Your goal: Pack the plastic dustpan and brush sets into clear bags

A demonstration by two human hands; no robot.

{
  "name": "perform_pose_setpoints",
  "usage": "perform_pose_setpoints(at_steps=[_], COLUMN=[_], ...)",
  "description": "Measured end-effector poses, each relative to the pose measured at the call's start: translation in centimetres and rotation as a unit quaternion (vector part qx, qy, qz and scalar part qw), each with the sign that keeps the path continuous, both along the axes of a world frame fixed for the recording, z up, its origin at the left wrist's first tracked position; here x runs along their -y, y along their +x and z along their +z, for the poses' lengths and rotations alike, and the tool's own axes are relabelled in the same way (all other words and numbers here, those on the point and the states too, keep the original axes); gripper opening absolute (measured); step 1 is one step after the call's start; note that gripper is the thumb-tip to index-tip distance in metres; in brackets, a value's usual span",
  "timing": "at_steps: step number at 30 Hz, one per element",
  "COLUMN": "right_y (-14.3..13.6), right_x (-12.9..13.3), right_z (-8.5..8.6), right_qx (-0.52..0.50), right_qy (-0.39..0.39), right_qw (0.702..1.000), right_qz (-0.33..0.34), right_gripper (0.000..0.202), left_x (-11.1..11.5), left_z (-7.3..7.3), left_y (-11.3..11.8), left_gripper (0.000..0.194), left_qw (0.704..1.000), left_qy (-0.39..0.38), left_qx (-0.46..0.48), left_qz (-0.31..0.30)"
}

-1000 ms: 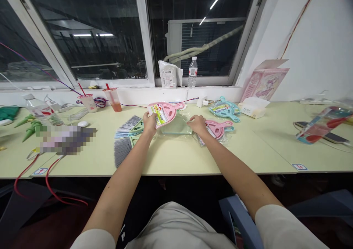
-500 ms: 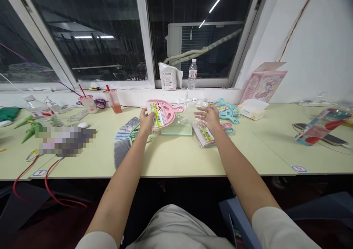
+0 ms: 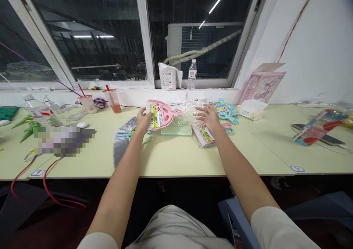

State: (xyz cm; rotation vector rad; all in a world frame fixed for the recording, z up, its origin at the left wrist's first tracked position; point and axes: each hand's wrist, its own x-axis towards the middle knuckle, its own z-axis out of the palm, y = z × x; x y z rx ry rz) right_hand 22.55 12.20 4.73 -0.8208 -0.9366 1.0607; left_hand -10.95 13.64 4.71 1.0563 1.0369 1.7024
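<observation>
My left hand [image 3: 143, 120] is closed on the edge of a pink dustpan [image 3: 167, 115] with a colourful label; its handle points right. Fingers spread, my right hand [image 3: 209, 115] is over crumpled clear plastic wrapping [image 3: 190, 107]; whether it touches the plastic I cannot tell. Below that hand lies a bagged pink dustpan set [image 3: 203, 134]. Just behind it are blue dustpans [image 3: 226, 110] with labels. Under and left of my left forearm, small grey-bristled brushes [image 3: 121, 151] with green handles lie in a pile. A pale green tray-like box [image 3: 176, 130] stands between my hands.
Two drink cups, one with reddish liquid [image 3: 113, 101], stand at the back left. A water bottle [image 3: 192, 75] and white packet [image 3: 168, 77] are on the sill. Tissue pack [image 3: 252, 110], pink box [image 3: 263, 85] and phone [image 3: 331, 139] lie right. Red cables [image 3: 45, 183] hang over the front edge.
My left hand and the pink dustpan have shifted slightly left, and the dustpan is turned a little. My right hand stays spread in nearly the same place.
</observation>
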Motion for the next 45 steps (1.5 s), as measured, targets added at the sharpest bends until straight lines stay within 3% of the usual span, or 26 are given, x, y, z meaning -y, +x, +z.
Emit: perform_pose_setpoints(at_steps=[11, 21, 27, 32, 40, 45], right_y=[0.8, 0.5, -0.6, -1.7, -2.5, -2.7], right_x=[-0.5, -0.3, -0.2, 0.3, 0.8, 1.0], right_z=[-0.3, -0.4, -0.7, -0.4, -0.5, -0.6], right_qx=[-0.018, 0.035, 0.07, 0.041, -0.013, -0.013], right_qy=[0.013, -0.01, -0.03, -0.04, -0.062, -0.081], right_qw=[1.0, 0.999, 0.993, 0.989, 0.98, 0.975], right_qz=[0.021, 0.033, 0.096, 0.139, 0.189, 0.205], right_gripper=[0.03, 0.03, 0.031, 0.035, 0.043, 0.047], left_x=[-0.4, 0.0, 0.2, 0.7, 1.4, 1.3], left_z=[0.0, 0.5, 0.6, 0.6, 0.7, 0.8], left_y=[-1.0, -1.0, -0.8, 0.8, 2.1, 1.9], left_gripper=[0.039, 0.046, 0.049, 0.048, 0.047, 0.034], left_qw=[1.0, 0.994, 0.994, 0.994, 0.989, 0.984], left_qy=[0.007, -0.077, -0.062, -0.053, -0.098, -0.132], left_qx=[-0.023, -0.041, -0.041, -0.055, -0.045, -0.014], left_qz=[0.02, -0.063, -0.077, -0.08, -0.101, -0.12])
